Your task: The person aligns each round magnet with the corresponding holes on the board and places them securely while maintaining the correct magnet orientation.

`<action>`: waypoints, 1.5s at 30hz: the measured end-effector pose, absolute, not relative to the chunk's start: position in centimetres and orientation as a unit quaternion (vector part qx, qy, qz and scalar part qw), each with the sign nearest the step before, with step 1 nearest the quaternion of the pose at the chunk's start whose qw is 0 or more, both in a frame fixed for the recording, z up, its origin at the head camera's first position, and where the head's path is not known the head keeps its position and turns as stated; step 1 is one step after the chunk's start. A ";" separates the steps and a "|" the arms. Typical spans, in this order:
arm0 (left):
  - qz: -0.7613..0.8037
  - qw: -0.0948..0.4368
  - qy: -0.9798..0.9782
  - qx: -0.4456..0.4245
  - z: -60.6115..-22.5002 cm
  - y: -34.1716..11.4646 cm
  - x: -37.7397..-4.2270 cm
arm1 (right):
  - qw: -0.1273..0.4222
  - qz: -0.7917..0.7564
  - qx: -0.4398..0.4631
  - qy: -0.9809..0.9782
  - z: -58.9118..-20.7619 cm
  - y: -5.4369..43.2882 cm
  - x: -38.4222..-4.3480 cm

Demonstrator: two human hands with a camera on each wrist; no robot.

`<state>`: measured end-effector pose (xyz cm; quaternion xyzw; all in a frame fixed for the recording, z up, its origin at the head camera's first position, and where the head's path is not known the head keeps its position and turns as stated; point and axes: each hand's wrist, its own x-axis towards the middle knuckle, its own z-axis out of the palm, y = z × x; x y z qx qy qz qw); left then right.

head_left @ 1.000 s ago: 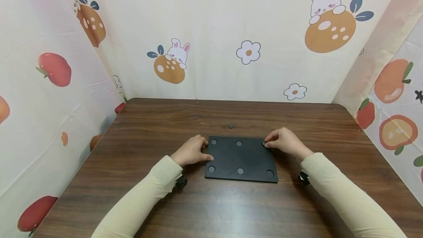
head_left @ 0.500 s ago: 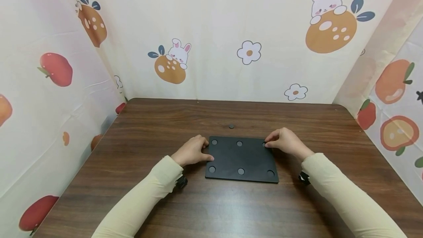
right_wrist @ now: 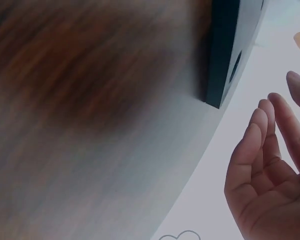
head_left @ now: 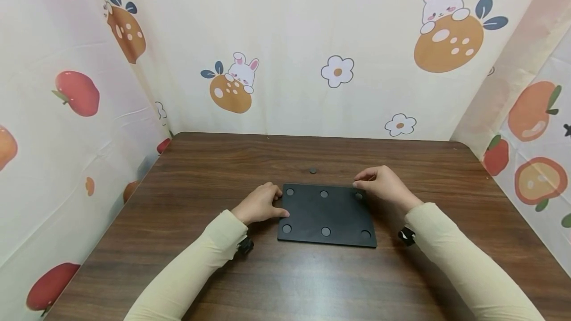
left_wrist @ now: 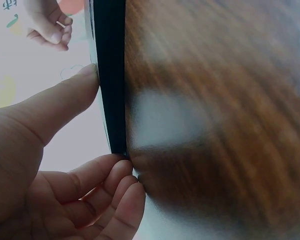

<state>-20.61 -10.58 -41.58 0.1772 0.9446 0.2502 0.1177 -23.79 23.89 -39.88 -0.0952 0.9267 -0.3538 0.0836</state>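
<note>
A flat black board (head_left: 327,214) with round recesses along its near and far edges lies on the table. My left hand (head_left: 258,204) grips its left side: in the left wrist view the thumb (left_wrist: 75,90) presses the board's face and the fingers bend against its edge. My right hand (head_left: 385,186) hovers by the far right corner, fingers slightly bent, nothing visible between thumb and fingertips. A dark grey disc (head_left: 359,196) sits in the recess there. The near right recess (head_left: 366,234) shows a darker crescent than the others. Behind the board lies a small dark disc (head_left: 313,171).
The brown wood-grain table (head_left: 214,167) extends around the board. Printed curtains (head_left: 290,24) with fruit and rabbits hang behind it and along both sides. A small black device (head_left: 244,245) sits at the left wrist, a similar one (head_left: 407,236) at the right.
My right hand has let go of the disc at the far right recess and lifted slightly up and back. The left hand stays on the board, which has not moved.
</note>
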 end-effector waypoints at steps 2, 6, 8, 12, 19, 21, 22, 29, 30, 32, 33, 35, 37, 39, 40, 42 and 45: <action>0.250 0.118 0.945 0.177 -41.6 -10.6 -20.6 | 0.085 -0.364 -0.087 0.924 -39.7 23.6 -23.8; 0.250 0.118 0.945 0.177 -41.6 -10.6 -20.6 | 0.075 -0.374 -0.088 0.920 -39.4 23.0 -24.1; 0.251 0.118 0.944 0.177 -41.6 -10.6 -20.6 | 0.067 -0.376 -0.090 0.920 -39.2 22.7 -24.3; 0.252 0.118 0.944 0.178 -41.6 -10.6 -20.6 | 0.051 -0.373 -0.105 0.920 -39.0 22.1 -24.7; 0.252 0.118 0.944 0.179 -41.7 -10.6 -20.6 | 0.043 -0.387 -0.104 0.915 -38.6 21.0 -25.4; 0.252 0.117 0.944 0.179 -41.7 -10.6 -20.6 | 0.036 -0.387 -0.106 0.915 -38.5 20.6 -25.6; 0.252 0.117 0.944 0.179 -41.7 -10.6 -20.6 | 0.032 -0.387 -0.107 0.915 -38.4 20.5 -25.7; 0.248 0.118 0.945 0.177 -41.6 -10.6 -20.6 | 0.023 -0.393 -0.117 0.912 -38.4 19.2 -26.4; 0.248 0.117 0.945 0.177 -41.6 -10.6 -20.6 | 0.023 -0.396 -0.118 0.910 -38.4 19.0 -26.5; 0.248 0.117 0.945 0.177 -41.6 -10.6 -20.6 | 0.028 -0.405 -0.118 0.906 -38.4 18.7 -26.8; 0.248 0.117 0.945 0.177 -41.6 -10.6 -20.6 | 0.031 -0.409 -0.119 0.904 -38.3 18.5 -26.9; 0.248 0.117 0.945 0.177 -41.6 -10.6 -20.6 | 0.034 -0.414 -0.121 0.901 -38.3 18.1 -27.2; 0.249 0.117 0.945 0.176 -41.6 -10.6 -20.6 | 0.035 -0.418 -0.123 0.899 -38.3 17.7 -27.5; 0.248 0.118 0.945 0.176 -41.6 -10.6 -20.6 | 0.030 -0.416 -0.129 0.900 -38.4 17.3 -27.8; 0.249 0.117 0.945 0.176 -41.5 -10.6 -20.6 | 0.027 -0.418 -0.131 0.899 -38.5 17.2 -28.0; 0.249 0.117 0.945 0.175 -41.5 -10.6 -20.6 | 0.024 -0.420 -0.133 0.897 -38.7 16.9 -28.4; 0.248 0.117 0.945 0.176 -41.5 -10.6 -20.5 | 0.025 -0.426 -0.130 0.895 -39.0 16.5 -28.9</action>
